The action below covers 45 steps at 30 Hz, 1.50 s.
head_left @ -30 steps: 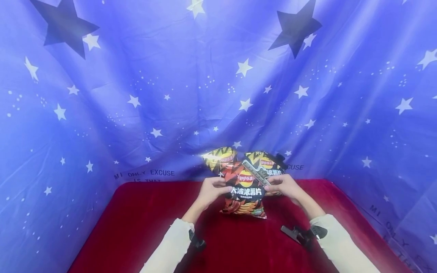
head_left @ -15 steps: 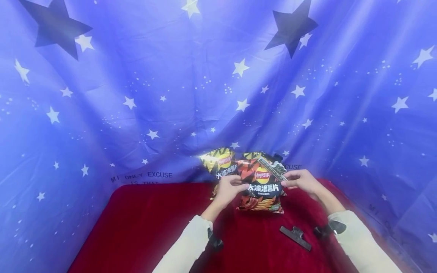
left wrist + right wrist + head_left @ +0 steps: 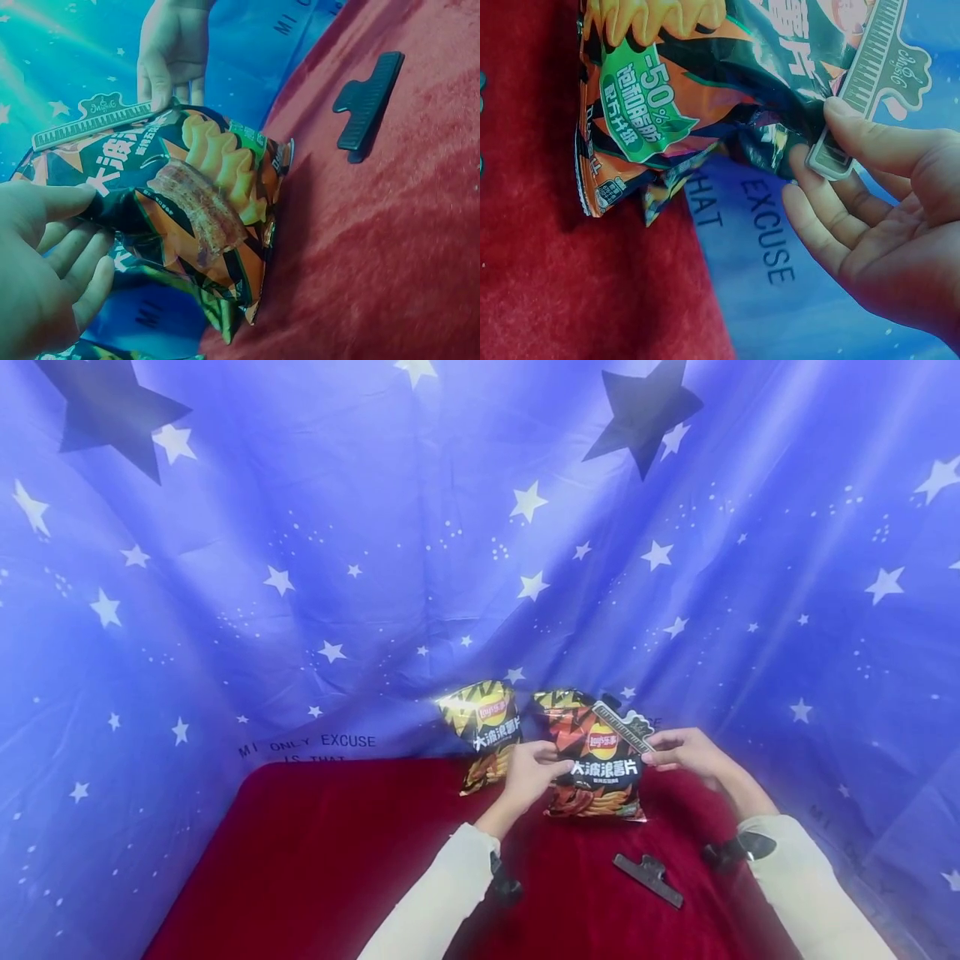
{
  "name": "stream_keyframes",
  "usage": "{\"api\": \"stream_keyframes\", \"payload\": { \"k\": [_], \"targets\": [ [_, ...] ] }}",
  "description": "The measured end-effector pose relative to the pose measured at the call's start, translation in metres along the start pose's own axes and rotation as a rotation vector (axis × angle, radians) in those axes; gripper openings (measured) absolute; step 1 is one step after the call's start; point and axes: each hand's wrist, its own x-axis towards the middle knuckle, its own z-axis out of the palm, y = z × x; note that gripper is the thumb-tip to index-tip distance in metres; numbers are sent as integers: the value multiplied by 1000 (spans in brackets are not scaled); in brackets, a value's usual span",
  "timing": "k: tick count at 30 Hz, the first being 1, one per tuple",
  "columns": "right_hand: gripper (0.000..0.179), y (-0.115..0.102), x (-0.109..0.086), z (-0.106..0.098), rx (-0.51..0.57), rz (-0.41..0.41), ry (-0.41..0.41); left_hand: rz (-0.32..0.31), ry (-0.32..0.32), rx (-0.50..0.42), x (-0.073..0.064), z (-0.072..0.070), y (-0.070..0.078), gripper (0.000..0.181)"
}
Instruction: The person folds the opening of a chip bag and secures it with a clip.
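Observation:
A red-and-black chip bag [image 3: 603,802] stands upright above the red cloth, with a piano-key-patterned bag clip [image 3: 624,727] set slantwise across its upper right corner. My left hand [image 3: 528,777] grips the bag's left side, thumb on the front, as the left wrist view shows. At the right, my right hand [image 3: 697,756] pinches the lower end of the clip between thumb and fingers, at the bag's edge [image 3: 780,120]. Behind it, a yellow-and-black chip bag [image 3: 558,698] is mostly hidden. Another yellow-and-black chip bag [image 3: 482,718] stands to the left, partly covered by my left hand.
On the red cloth [image 3: 337,860] in front lies a loose black clip [image 3: 648,880], near my right forearm. A blue star-patterned curtain [image 3: 420,568] rises behind the table and along both sides.
Both hands have carried the red bag and its clip to the right. The left yellow bag shows more, while the right one is now mostly covered. The black clip stays put.

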Motion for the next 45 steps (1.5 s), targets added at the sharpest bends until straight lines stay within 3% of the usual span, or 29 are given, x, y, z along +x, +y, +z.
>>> {"api": "stream_keyframes", "payload": {
  "k": [11, 17, 36, 45],
  "targets": [
    [53, 21, 6, -3, 9, 37, 24, -42, 49, 12, 2, 18, -10, 29],
    [53, 28, 9, 0, 34, 49, 28, -62, 37, 0, 3, 19, -16, 29],
    [56, 32, 7, 6, 52, 102, 57, -98, 22, 26, 3, 21, -16, 27],
    [59, 33, 7, 7, 47, 97, 49, -116, -8, -43, 2, 20, -16, 27]
  ]
}}
